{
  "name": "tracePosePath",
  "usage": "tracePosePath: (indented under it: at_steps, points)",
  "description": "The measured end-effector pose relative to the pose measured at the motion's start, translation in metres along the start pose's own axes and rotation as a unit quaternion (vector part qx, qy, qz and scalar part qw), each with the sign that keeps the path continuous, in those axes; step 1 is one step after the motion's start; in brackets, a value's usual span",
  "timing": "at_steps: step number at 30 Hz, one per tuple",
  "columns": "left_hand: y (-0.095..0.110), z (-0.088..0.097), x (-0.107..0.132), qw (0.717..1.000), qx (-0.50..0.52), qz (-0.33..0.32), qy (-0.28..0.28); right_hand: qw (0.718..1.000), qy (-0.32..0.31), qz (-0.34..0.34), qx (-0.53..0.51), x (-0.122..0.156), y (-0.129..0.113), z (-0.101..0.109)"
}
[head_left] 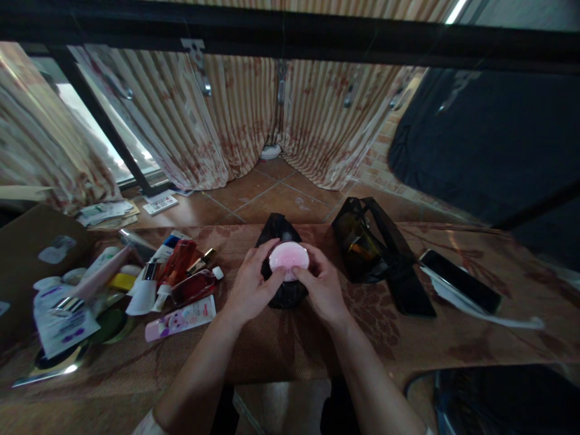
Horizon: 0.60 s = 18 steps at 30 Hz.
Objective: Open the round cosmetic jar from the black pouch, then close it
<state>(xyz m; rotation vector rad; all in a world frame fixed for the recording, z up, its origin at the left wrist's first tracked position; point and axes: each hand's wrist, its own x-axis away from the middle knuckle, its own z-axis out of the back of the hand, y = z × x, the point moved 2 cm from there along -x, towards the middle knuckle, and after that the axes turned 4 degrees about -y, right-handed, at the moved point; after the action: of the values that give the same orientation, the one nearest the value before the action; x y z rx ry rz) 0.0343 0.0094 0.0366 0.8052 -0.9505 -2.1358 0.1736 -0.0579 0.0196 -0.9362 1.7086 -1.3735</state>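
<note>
Both my hands hold a round pink compact-like object (289,258) over a small black pouch (283,229) on the brown patterned table (281,344). My left hand (251,284) grips its left side, fingers curled round the rim and the pouch edge. My right hand (321,284) pinches its right side with thumb and fingers. The lower part of the pouch is hidden behind my hands.
A heap of cosmetic tubes and bottles (181,284) and sachets (63,320) lies at the left. A black mesh bag (367,241) stands right of the pouch, with a dark phone (460,281) on white paper further right. Striped curtains (254,115) hang behind.
</note>
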Motion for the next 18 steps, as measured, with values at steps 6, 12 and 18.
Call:
tracePosePath:
  at_steps: [6, 12, 18]
  points:
    - [0.0017, 0.0005, 0.0006, 1.000, -0.007, 0.011, 0.000, 1.000, -0.002, -0.010, 0.001, 0.0008, 0.0004, 0.0004]
    - [-0.0001, -0.0007, 0.0005, 1.000, -0.009, 0.012, 0.007, 1.000, -0.010, -0.021, -0.003, 0.0009, 0.0000, -0.0015]
    - [-0.0035, -0.0011, 0.0003, 0.999, 0.021, 0.013, 0.022, 1.000, -0.014, -0.018, -0.002, 0.0021, -0.0005, -0.0007]
